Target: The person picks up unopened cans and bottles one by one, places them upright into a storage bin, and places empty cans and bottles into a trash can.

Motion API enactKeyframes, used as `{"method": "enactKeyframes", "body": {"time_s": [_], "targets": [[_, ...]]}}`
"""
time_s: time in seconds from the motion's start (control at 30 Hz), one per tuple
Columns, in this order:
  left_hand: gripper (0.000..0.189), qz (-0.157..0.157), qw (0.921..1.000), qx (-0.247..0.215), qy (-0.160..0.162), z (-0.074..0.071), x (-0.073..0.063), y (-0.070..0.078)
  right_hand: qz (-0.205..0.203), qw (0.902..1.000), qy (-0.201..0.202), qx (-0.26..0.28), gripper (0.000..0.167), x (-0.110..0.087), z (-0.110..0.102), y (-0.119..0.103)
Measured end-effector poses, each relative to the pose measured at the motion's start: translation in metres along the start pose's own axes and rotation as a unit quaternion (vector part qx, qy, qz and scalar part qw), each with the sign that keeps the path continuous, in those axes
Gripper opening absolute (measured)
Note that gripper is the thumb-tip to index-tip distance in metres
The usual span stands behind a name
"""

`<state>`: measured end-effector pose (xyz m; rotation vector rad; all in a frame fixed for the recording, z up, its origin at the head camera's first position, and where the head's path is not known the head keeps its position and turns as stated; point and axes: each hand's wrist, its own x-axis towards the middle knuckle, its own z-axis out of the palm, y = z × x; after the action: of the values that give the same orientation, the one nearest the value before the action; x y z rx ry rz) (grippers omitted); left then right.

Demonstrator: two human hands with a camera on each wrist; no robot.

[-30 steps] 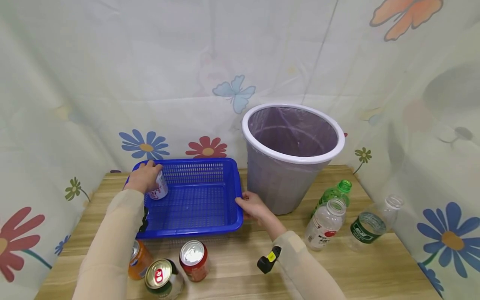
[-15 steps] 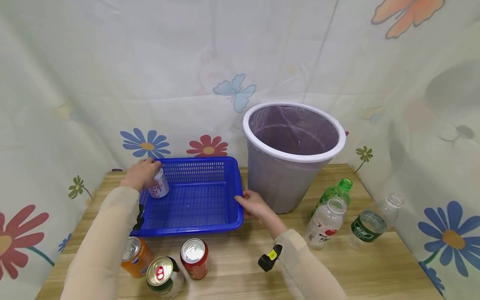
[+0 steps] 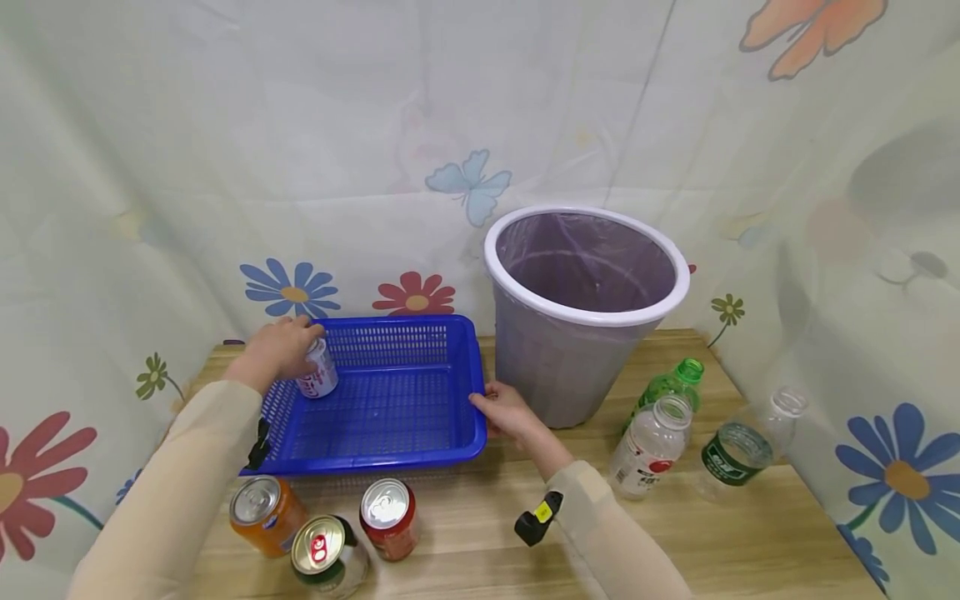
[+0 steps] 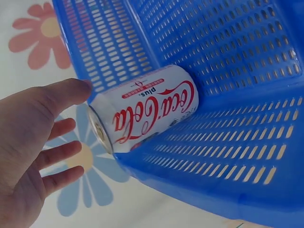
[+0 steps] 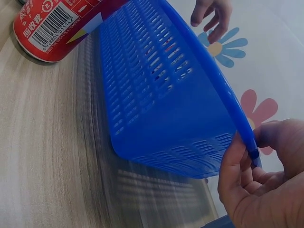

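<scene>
In the head view, centre left, the left hand (image 3: pixel 279 348) partly hides the white cylindrical metal can (image 3: pixel 321 375); both cream fabric sleeves (image 3: pixel 168 492) run off below.

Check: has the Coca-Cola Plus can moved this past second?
No; the Coca-Cola Plus can shows no visible shift against the unmoved blue basket.

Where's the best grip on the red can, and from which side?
Probably wrap the upper side wall of the red can, coming from the right: it stands upright, with the gold-topped can close on its left and the blue basket just behind.
</scene>
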<state>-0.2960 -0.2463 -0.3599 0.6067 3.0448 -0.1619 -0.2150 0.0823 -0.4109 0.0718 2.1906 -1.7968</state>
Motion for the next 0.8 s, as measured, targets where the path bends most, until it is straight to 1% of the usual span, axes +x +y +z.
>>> {"method": "enactKeyframes", "body": {"time_s": [0.17, 0.3, 0.47, 0.63, 0.8], "targets": [[0.054, 0.016, 0.9994, 0.032, -0.003, -0.005, -0.007, 0.008, 0.0, 0.9999, -0.008, 0.008, 0.022, 0.0, 0.001, 0.0], [0.055, 0.032, 0.9987, 0.039, 0.002, -0.008, -0.012, 0.015, -0.002, 0.9999, -0.011, 0.008, 0.023, 0.001, 0.0, 0.002], [0.053, 0.058, 0.9973, 0.03, 0.034, -0.012, -0.019, 0.023, -0.001, 0.9999, -0.014, 0.009, 0.022, 0.003, -0.001, 0.004], [0.05, 0.084, 0.9939, 0.027, 0.066, -0.016, -0.027, 0.032, -0.003, 0.9998, -0.016, 0.011, 0.021, 0.002, -0.001, 0.004], [0.047, 0.095, 0.9905, 0.022, 0.097, -0.02, -0.036, 0.036, -0.003, 0.9997, -0.018, 0.016, 0.021, 0.002, -0.001, 0.003]]}}
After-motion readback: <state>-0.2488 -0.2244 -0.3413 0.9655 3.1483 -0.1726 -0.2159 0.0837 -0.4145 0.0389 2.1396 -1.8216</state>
